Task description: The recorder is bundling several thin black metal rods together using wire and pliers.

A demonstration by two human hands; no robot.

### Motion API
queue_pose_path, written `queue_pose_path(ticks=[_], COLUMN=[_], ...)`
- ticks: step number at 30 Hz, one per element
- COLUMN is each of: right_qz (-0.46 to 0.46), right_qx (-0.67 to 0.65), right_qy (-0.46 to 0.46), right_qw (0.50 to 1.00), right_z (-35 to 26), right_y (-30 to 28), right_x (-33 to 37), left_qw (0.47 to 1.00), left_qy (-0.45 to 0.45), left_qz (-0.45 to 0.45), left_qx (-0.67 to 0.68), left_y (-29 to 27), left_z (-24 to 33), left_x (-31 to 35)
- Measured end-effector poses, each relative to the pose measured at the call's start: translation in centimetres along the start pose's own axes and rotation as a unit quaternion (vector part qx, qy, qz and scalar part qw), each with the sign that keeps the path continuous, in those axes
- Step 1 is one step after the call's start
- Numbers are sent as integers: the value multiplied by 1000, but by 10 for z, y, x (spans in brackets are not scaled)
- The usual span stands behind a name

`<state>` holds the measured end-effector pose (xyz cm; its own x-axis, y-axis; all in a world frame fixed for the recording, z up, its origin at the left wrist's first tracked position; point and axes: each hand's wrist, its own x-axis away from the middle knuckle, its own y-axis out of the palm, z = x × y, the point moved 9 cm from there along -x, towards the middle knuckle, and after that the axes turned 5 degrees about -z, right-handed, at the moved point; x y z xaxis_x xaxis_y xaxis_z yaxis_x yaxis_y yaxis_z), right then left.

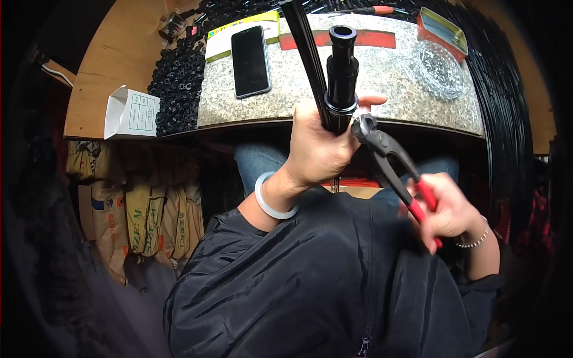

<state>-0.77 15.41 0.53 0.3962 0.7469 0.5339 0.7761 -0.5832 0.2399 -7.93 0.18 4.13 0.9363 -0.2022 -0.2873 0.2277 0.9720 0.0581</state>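
My left hand (319,149) is wrapped round a black umbrella frame, made of a stepped tube (342,77) with a ringed collar and a bundle of thin black ribs (305,51). The tube points up and away from me, its hollow end on top. Closed on the red handles of a pair of pincers (389,160) is my right hand (444,206), a little blurred. The pincers' metal jaws meet the frame just below the collar, close by my left fingers. Whether anything is between the jaws is too small to tell.
On the speckled tabletop (262,110) lie a phone (250,62), a red strip (373,39) and a coil of thin wire (440,68). An open tin (443,33) stands at far right, beside long black rods (501,77). Small black parts (179,83) and a white box (134,113) are left.
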Motion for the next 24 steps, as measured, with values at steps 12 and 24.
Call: queue_pose_path(ticks=[12, 24], right_qz=[44, 165], right_qx=[110, 317], right_qy=[-38, -176], right_qw=[992, 917], right_z=[-14, -36], right_y=[-4, -20], right_x=[5, 14], left_qw=[1000, 1000], left_qy=[19, 16], left_qz=[-16, -7], left_qx=[-5, -4], left_y=[4, 1], left_z=[3, 1], left_x=[1, 1])
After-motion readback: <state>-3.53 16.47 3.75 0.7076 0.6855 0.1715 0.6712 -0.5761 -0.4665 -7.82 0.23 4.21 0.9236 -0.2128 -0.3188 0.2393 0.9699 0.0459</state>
